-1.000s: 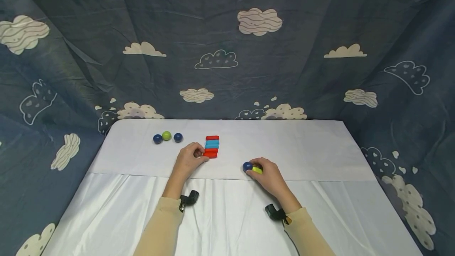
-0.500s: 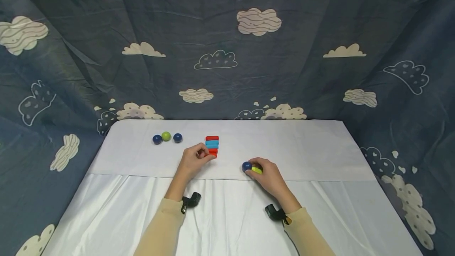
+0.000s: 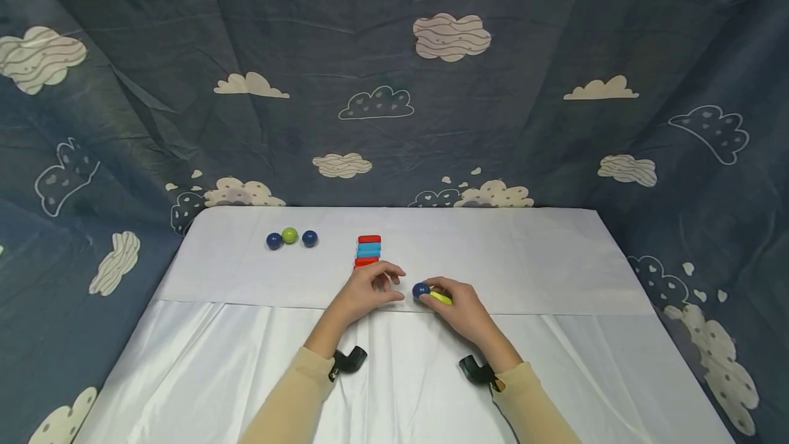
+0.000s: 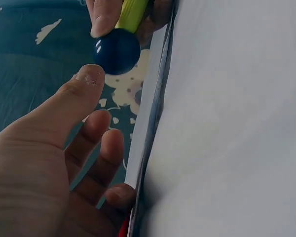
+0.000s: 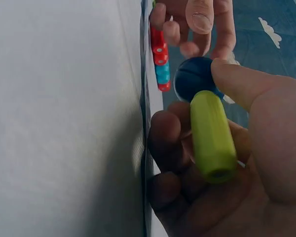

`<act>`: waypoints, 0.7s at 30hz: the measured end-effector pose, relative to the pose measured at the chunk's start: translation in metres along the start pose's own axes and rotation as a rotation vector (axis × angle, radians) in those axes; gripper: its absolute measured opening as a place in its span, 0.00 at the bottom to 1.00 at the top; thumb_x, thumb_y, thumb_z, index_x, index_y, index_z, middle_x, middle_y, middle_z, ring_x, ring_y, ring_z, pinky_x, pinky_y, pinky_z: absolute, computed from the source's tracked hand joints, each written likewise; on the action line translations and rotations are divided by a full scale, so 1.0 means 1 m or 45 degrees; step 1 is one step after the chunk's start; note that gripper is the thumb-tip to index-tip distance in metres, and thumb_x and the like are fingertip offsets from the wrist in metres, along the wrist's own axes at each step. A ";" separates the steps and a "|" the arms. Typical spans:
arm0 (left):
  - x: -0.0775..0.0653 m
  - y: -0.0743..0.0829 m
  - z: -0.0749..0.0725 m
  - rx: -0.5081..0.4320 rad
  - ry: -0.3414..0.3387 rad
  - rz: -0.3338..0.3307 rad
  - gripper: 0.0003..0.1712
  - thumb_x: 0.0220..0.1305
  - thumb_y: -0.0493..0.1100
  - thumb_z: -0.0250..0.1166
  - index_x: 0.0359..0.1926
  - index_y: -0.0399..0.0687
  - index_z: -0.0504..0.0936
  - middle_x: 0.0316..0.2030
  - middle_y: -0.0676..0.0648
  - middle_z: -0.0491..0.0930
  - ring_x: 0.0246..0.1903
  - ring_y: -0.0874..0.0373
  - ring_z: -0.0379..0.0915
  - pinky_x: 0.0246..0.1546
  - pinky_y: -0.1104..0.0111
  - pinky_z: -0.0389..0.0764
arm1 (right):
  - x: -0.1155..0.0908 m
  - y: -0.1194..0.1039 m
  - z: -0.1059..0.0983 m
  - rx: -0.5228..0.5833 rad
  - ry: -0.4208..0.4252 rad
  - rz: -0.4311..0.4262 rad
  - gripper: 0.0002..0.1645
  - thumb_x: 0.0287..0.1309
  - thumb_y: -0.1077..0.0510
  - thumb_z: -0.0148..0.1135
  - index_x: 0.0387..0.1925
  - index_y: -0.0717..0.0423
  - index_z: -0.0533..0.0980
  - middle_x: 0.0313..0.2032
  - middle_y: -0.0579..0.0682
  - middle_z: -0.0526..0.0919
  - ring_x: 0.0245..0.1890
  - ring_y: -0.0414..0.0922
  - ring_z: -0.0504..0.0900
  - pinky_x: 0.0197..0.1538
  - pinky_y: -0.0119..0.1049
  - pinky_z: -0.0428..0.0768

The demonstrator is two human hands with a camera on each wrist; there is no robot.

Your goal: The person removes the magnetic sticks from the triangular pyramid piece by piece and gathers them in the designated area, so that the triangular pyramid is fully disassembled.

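My right hand (image 3: 462, 303) pinches a dark blue ball (image 3: 421, 290) between thumb and fingers. Against the ball sits a yellow-green rod (image 5: 212, 136), lying inside the same hand. Just left of the ball, my left hand (image 3: 368, 290) has its fingers loosely bent and a gap between thumb and fingers, with nothing in it. In the left wrist view its thumb appears close to the ball (image 4: 117, 51); the head view shows them slightly apart. Behind the left hand, red rods (image 3: 366, 262) and blue rods (image 3: 368, 250) lie in a stacked row, the nearest one partly hidden.
Two dark blue balls (image 3: 274, 241) and a green ball (image 3: 290, 235) rest at the back left of the white-covered table (image 3: 524, 259). A dark cloth with printed clouds (image 3: 376, 101) hangs behind and on both sides.
My left hand has moved right, away from the nearest red rods, toward the right hand. The right hand has shifted slightly left with the blue ball and yellow-green rod.
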State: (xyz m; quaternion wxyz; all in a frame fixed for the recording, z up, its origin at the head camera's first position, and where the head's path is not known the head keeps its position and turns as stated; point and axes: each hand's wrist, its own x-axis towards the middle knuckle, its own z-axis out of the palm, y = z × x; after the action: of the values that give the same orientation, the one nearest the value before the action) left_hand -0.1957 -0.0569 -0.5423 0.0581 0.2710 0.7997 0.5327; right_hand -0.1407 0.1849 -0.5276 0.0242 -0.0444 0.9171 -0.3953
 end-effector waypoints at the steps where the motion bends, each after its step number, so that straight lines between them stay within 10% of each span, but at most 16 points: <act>1: 0.000 0.000 0.002 0.000 -0.016 0.005 0.21 0.62 0.43 0.79 0.56 0.50 0.86 0.44 0.49 0.86 0.35 0.63 0.77 0.40 0.72 0.80 | 0.000 0.000 0.000 0.009 -0.008 -0.008 0.22 0.67 0.47 0.72 0.58 0.51 0.84 0.46 0.49 0.89 0.44 0.43 0.82 0.55 0.46 0.82; 21: -0.001 0.006 0.013 0.085 -0.115 -0.014 0.20 0.62 0.45 0.80 0.55 0.59 0.88 0.40 0.56 0.87 0.37 0.65 0.79 0.46 0.70 0.80 | 0.002 0.006 0.004 0.302 -0.088 -0.024 0.19 0.69 0.54 0.71 0.57 0.52 0.79 0.33 0.45 0.87 0.31 0.40 0.82 0.42 0.31 0.78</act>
State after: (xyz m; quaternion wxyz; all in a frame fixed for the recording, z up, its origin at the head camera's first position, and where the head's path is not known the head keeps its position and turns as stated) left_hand -0.1878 -0.0448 -0.5423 0.0880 0.2921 0.8151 0.4925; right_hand -0.1426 0.1857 -0.5342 0.0570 -0.0634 0.8622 -0.4994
